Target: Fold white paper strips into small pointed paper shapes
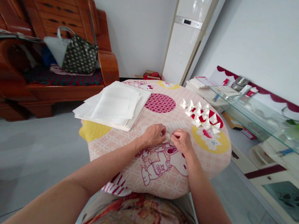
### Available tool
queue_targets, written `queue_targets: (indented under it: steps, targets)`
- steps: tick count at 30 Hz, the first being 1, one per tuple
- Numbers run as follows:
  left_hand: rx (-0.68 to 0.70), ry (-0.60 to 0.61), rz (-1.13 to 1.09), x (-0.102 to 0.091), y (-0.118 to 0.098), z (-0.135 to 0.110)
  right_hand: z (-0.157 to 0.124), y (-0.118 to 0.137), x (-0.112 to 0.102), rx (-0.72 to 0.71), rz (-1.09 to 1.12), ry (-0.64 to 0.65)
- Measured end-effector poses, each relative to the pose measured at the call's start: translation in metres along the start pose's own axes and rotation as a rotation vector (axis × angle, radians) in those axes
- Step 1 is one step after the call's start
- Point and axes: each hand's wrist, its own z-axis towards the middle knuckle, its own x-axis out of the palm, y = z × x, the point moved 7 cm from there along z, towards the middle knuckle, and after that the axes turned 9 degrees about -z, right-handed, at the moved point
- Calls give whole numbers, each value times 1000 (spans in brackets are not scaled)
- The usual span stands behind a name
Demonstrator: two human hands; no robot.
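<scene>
My left hand (154, 133) and my right hand (181, 139) rest close together on a table covered by a pink cartoon-print cloth (157, 167). Both have their fingers curled and pinched on a small white piece of paper (169, 134) between them. A stack of white paper sheets (114, 105) lies to the left of my hands. Several small folded white paper pieces (202, 116) stand in rows at the far right of the table.
A wooden bench (35, 43) with a dotted handbag (75, 53) stands at the left. A tall white air conditioner (187, 30) is in the corner. A glass-topped cabinet (265, 120) with books and small items runs along the right wall.
</scene>
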Motion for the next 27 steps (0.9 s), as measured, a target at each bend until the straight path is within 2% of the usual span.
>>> queue_targets:
  steps: [4, 15, 23, 27]
  targets:
    - [-3, -2, -7, 1, 2, 1, 0, 0, 3, 10, -41, -2]
    - [12, -2, -7, 1, 4, 1, -1, -2, 5, 5, -28, 101]
    - [67, -20, -70, -2, 7, 1, -5, -3, -11, -11, 189, 82]
    - [71, -27, -104, -4, 9, 2, -6, -7, -14, 11, 199, 120]
